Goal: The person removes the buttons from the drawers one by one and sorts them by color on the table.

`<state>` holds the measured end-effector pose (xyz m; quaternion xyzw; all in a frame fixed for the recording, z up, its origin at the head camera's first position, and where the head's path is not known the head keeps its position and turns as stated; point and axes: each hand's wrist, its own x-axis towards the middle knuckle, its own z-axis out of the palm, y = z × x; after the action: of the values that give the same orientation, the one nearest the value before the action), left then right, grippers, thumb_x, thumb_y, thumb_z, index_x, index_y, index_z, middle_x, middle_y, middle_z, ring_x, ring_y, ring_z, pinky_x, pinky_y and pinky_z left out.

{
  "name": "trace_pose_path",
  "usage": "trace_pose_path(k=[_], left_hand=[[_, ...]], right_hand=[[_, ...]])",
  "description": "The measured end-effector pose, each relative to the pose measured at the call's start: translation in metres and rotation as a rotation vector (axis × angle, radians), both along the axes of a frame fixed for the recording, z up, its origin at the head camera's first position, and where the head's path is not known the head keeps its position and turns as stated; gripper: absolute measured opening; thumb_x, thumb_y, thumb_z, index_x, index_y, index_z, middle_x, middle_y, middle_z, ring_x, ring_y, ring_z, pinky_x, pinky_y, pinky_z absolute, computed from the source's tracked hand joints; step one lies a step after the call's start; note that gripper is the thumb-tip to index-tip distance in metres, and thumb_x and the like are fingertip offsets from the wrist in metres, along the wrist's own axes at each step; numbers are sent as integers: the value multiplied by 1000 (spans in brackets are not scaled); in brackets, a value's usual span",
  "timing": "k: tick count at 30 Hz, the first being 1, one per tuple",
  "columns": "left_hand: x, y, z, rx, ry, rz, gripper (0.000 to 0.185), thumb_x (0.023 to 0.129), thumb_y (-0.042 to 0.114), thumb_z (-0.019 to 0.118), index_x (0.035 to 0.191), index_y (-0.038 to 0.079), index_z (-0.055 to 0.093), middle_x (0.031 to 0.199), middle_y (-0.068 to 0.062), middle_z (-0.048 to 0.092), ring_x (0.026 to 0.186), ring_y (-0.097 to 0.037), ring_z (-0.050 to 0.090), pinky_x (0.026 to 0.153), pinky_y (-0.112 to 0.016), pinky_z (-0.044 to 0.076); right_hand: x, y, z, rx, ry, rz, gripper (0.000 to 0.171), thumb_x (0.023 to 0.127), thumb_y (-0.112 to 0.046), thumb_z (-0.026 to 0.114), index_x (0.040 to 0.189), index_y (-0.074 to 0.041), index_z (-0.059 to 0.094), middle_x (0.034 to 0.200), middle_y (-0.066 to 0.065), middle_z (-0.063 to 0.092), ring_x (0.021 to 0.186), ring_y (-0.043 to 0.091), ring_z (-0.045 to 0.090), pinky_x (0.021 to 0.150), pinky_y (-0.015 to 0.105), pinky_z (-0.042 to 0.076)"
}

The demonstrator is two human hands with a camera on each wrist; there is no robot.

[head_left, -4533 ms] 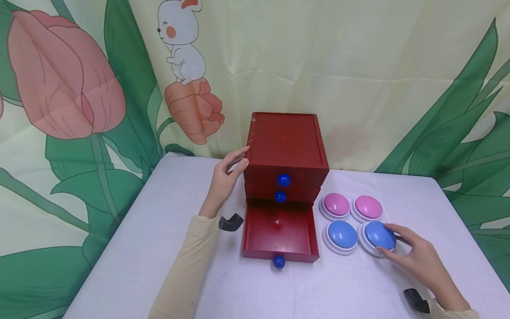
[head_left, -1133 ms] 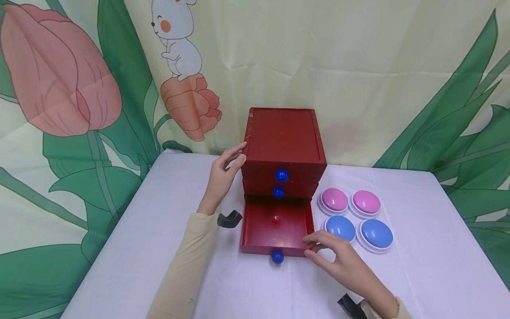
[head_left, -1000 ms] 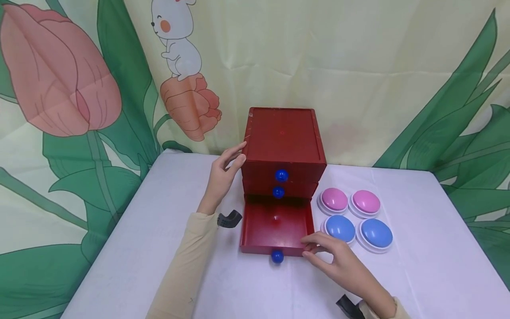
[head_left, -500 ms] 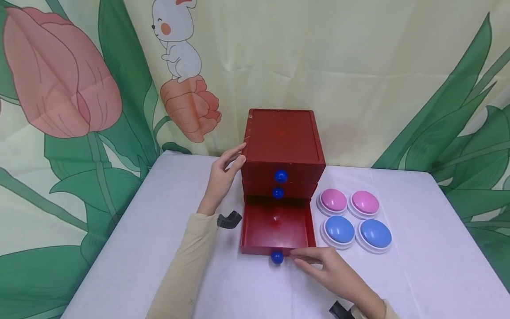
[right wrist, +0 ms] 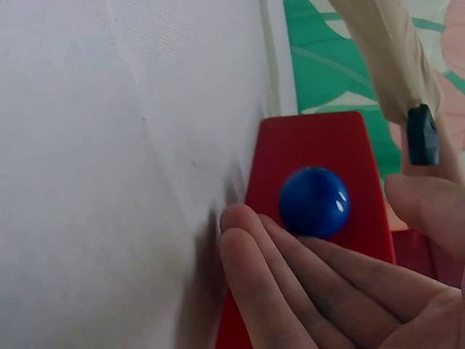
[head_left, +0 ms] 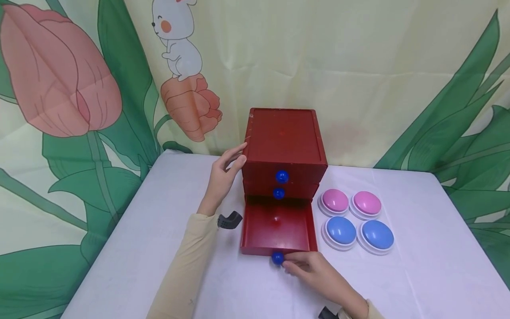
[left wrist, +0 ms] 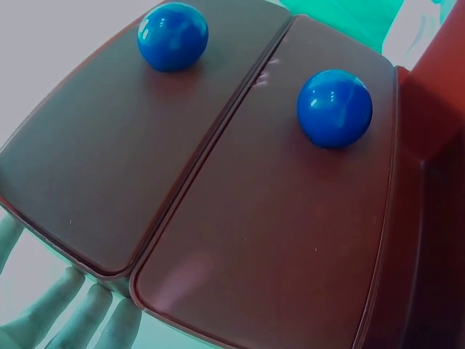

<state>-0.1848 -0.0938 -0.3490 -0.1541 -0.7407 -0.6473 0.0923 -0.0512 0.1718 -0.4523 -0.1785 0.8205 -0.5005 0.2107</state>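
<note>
The right hand point(head_left: 314, 272) lies nearest, on the table point(head_left: 418, 274) just in front of the open bottom drawer point(head_left: 276, 226). Its fingers point(right wrist: 290, 269) are loosely extended and grip nothing; their tips touch, or all but touch, the blue knob point(head_left: 277, 258) at the middle of the drawer's front panel. In the right wrist view the knob point(right wrist: 314, 201) sits just beyond the fingertips with the thumb point(right wrist: 429, 207) apart on its far side, so the knob lies between thumb and fingers, not yet pinched. From the hand the knob is straight ahead and slightly to the left. The drawer runs lengthwise from the knob back into the red chest point(head_left: 283, 141), along the line on which it slides. Further back, the left hand point(head_left: 223, 179) rests with straight fingers against the chest's left side near the upper front corner, holding nothing. The left wrist view shows the two upper drawer fronts closed, each with its own knob point(left wrist: 334, 107). The right hand is far nearer the pulled-out drawer's knob than the left. To the right of the drawer, four domed buttons point(head_left: 356, 217) sit untouched, two blue ones in front, two pink behind.
</note>
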Motion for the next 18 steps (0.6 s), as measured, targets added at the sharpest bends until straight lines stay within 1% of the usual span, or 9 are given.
trace_pose_path(k=[4,9,13,18], left_hand=[[0,0,0,6,-5,-2,42,100,17,57,142,10,55,143,-9,54,128,-24,54,103,-48,47],[1,0,0,5,-7,0,43,100,17,57,142,10,55,144,-9,54,128,-23,54,103,-48,47],[1,0,1,0,-5,2,43,100,17,57,143,11,54,144,-9,53,128,-24,54,103,-49,47],[1,1,1,4,-9,3,43,100,17,57,143,10,54,144,-9,53,129,-24,53,103,-49,47]], right_hand=[[0,-5,-5,2,24,-14,37,98,-34,62,115,-3,72,103,7,75,84,13,73,78,27,59],[2,-11,-10,2,55,-69,35,99,-36,60,103,-5,76,87,3,75,72,11,71,71,23,58],[2,-14,-11,16,43,-123,38,98,-39,60,96,-6,77,79,1,74,66,12,69,68,22,57],[4,-18,-13,16,29,-161,39,98,-40,60,93,-5,77,77,1,73,64,13,69,66,22,57]])
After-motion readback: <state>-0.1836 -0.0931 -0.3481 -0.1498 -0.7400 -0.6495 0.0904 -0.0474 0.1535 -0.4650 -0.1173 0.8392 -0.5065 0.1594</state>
